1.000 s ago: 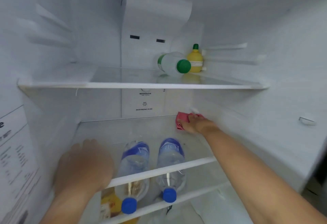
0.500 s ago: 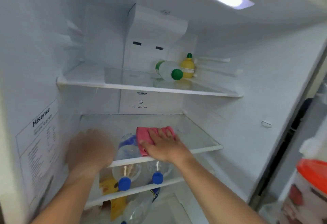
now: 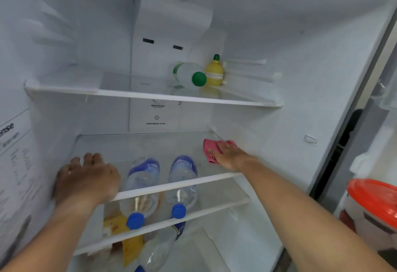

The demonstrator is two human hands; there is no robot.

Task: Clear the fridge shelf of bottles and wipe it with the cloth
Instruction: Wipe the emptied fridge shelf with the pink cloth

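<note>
My right hand (image 3: 229,154) presses a pink cloth (image 3: 209,148) flat onto the middle glass shelf (image 3: 171,186) near its right rear corner, by the fridge wall. My left hand (image 3: 86,180) rests palm down on the shelf's front left edge, fingers curled, holding nothing. The middle shelf carries no bottles. Two clear water bottles with blue caps (image 3: 140,187) (image 3: 181,183) lie on the shelf below, seen through the glass.
The upper shelf (image 3: 150,96) holds a lying bottle with a green cap (image 3: 190,76) and a yellow lemon-shaped bottle (image 3: 214,71). A yellow packet (image 3: 126,243) lies lower down. A white tub with an orange lid (image 3: 376,200) stands outside at right.
My right hand has slid the pink cloth from the shelf's front middle back to the right rear corner. My left hand has stayed on the front left edge.
</note>
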